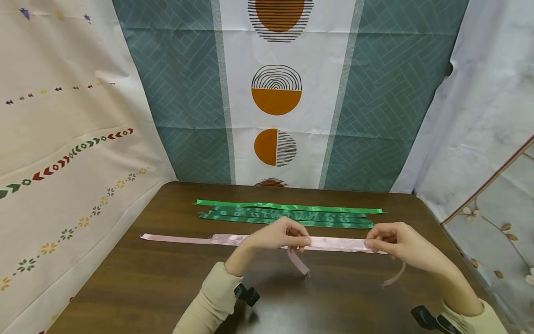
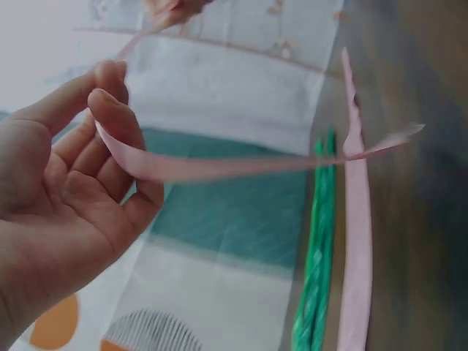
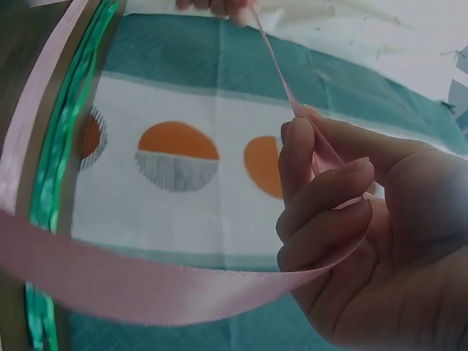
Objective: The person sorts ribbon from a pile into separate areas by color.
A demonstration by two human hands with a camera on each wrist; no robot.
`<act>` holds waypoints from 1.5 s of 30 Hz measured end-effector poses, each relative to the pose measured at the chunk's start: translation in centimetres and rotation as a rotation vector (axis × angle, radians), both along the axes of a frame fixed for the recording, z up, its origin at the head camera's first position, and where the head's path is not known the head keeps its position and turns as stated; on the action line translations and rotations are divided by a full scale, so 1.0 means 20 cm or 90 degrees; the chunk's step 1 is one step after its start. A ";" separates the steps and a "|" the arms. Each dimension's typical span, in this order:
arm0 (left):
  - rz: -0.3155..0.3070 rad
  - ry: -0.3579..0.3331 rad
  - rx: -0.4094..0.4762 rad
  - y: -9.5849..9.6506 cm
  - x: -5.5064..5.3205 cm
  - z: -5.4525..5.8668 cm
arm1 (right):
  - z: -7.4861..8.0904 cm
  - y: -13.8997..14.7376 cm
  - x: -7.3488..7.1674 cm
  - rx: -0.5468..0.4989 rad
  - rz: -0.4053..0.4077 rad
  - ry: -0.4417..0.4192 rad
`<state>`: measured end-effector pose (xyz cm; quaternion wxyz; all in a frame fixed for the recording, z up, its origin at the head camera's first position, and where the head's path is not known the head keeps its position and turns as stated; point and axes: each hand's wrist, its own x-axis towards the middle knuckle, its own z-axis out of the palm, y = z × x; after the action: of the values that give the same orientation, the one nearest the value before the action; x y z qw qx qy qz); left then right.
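A pink satin ribbon point(image 2: 241, 170) is held up between both hands. My left hand point(image 1: 277, 234) pinches it between thumb and fingers, and a short tail point(image 1: 298, 263) hangs below. To the right, my right hand point(image 1: 402, 243) grips the same ribbon between thumb and curled fingers, its other tail point(image 1: 394, 276) dropping free. In the right wrist view, the stretch between the hands point(image 3: 276, 66) looks taut and narrow. Beneath and behind the hands, pink ribbon point(image 1: 179, 239) lies lengthwise on the table; its overlap with the held piece is hard to separate in the head view.
Several green ribbons point(image 1: 288, 216), one brighter than the others, lie side by side farther back on the brown wooden table point(image 1: 146, 283). Patterned cloths hang behind it point(image 1: 187, 93) and at the left point(image 1: 83, 139) and right point(image 1: 492, 116).
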<state>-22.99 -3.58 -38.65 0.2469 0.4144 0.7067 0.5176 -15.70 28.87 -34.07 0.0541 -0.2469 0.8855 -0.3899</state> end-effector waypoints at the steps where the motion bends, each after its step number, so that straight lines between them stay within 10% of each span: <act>1: 0.005 0.001 -0.009 -0.04 0.00 0.01 | -0.01 0.01 -0.01 0.002 -0.006 -0.001; 9: 0.077 0.067 -0.114 -0.35 -0.03 0.04 | -0.08 0.05 -0.05 0.009 -0.026 -0.033; 24: 0.123 0.037 -0.181 -0.78 -0.04 -0.09 | -0.26 0.07 -0.10 -0.014 0.006 -0.113; 32: 0.150 -0.031 -0.203 -0.90 -0.05 -0.19 | -0.35 0.11 -0.14 -0.024 0.031 -0.135; 45: 0.260 -0.007 -0.320 -1.03 -0.04 -0.25 | -0.49 0.13 -0.22 0.031 -0.015 -0.165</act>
<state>-23.87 -24.16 -43.63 0.2365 0.1876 0.8793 0.3683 -20.19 31.41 -43.85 0.1697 -0.1826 0.8832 -0.3973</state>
